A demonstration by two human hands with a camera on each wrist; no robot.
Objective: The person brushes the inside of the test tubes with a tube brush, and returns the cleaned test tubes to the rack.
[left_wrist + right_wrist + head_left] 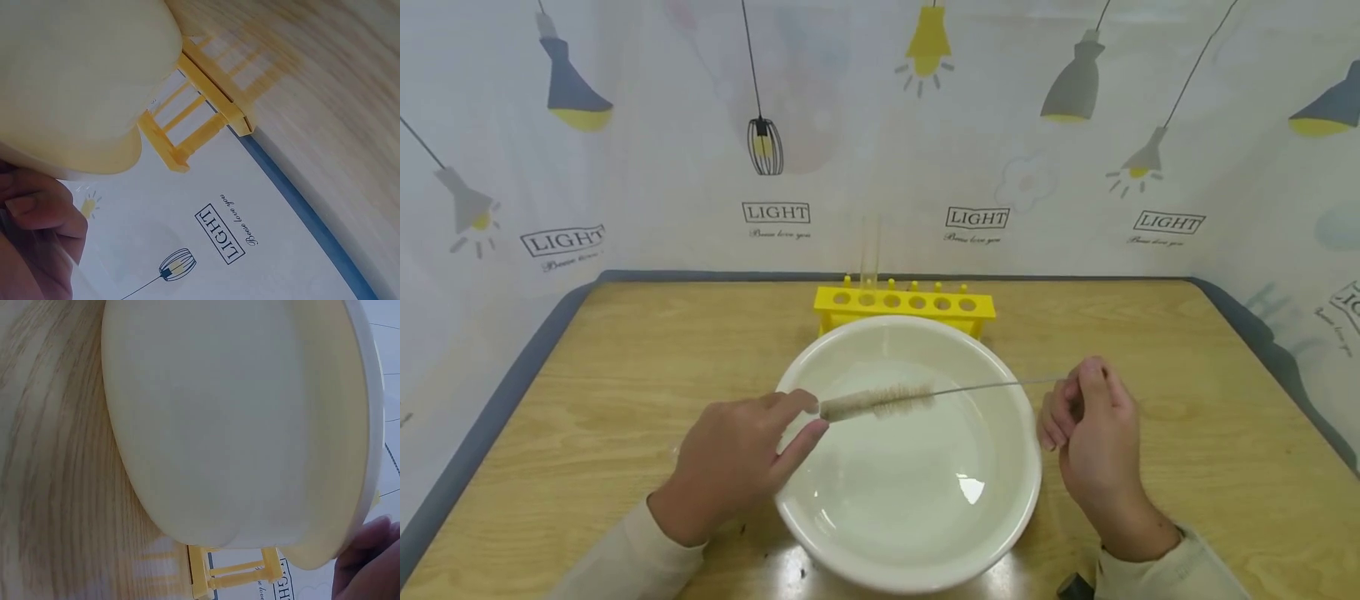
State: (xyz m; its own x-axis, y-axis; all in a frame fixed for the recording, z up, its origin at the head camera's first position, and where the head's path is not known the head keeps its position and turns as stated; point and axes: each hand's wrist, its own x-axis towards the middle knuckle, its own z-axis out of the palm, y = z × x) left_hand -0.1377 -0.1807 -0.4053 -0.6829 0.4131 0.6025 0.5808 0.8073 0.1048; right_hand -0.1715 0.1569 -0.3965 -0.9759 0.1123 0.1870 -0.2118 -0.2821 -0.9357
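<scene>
In the head view my left hand [741, 454] reaches over the basin's left rim and holds a clear glass test tube [816, 407], mostly hidden by the fingers. At the tube's mouth lies the tip of a test tube brush [898, 398]. The brush's pale bristles are flattened near the tube and fluffed out toward the wire. My right hand [1093, 425], past the basin's right rim, pinches the far end of the thin wire handle [985, 386]. Below the brush stands a white basin [797, 533] with water in it. Curled fingers [47, 212] show beside the basin in the left wrist view.
Behind the basin stands a yellow test tube rack [904, 302] with one clear test tube [869, 258] upright in it. A small dark object [1075, 587] lies by the right sleeve. A lamp-patterned curtain [880, 167] closes off the wooden table's [625, 358] back and sides.
</scene>
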